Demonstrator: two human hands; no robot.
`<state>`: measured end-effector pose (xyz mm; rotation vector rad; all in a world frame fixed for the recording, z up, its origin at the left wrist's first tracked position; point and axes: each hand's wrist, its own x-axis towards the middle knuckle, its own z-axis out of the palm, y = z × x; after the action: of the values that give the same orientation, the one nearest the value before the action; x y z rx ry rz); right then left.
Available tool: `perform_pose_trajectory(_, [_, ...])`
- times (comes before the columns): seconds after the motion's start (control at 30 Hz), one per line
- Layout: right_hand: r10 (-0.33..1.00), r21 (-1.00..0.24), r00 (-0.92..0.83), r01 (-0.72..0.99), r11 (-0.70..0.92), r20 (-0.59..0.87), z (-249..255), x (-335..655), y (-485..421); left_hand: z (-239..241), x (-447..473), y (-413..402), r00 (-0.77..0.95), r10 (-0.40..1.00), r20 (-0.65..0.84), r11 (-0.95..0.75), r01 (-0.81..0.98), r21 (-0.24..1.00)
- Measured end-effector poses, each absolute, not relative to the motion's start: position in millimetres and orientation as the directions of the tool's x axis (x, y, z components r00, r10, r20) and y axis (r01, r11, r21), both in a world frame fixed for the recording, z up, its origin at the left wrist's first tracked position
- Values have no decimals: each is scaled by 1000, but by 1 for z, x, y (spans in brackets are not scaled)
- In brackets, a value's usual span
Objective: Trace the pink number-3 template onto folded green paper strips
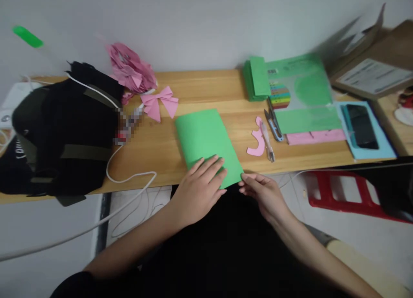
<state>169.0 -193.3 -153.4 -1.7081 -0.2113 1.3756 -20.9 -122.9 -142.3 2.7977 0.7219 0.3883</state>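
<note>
Green sheet (206, 134): one. Left of the green sheet: bright green oblong (27, 36), one; black bag (64, 130), one; crumpled pink bundle (134, 69), one; pink bow (167, 100), one. Right of the green sheet: curved pink cut-out (260, 147), one; pen-like tool (267, 141), one; snips (276, 132), one; folded green stack (260, 78), one, layers uncountable; green packet (311, 89), one; pink strip (314, 137), one; light-blue sheet (385, 145), one; phone (362, 126), one; cardboard box (383, 54), one.

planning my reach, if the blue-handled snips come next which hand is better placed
Probably the right hand: it is nearer the blue-handled snips and pinches only a corner of the green paper. The left hand lies flat across the paper, farther away.
</note>
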Motion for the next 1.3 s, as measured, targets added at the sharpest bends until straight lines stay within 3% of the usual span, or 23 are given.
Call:
perform_pose_trajectory(0.1, [593, -707, 390, -460, -537, -704, -164, 156, -201, -158, -14, -130, 861, 498, 102, -840, 449, 306])
perform_pose_trajectory(0.3, [592, -729, 435, -498, -469, -678, -188, 148, -208, -173, -14, -114, 849, 522, 83, -826, 479, 298])
perform_pose_trajectory(0.63, [678, -798, 431, -414, -439, -596, -196, 151, -210, -189, -21, -84, 830, 548, 104, -819, 508, 266])
perform_pose_trajectory(0.87, [750, -840, 387, -327, -432, -536, -197, 155, -209, -196, -24, -66, 786, 618, 32, -767, 593, 247])
perform_pose_trajectory(1.13, [787, -860, 349, -255, -443, -509, -199, 161, -208, -194, -26, -34, 666, 745, -37, -656, 742, 138])
perform_pose_trajectory(1.3, [771, -841, 340, -269, -470, -539, -197, 162, -207, -176, -9, -60, 681, 733, -10, -678, 731, 84])
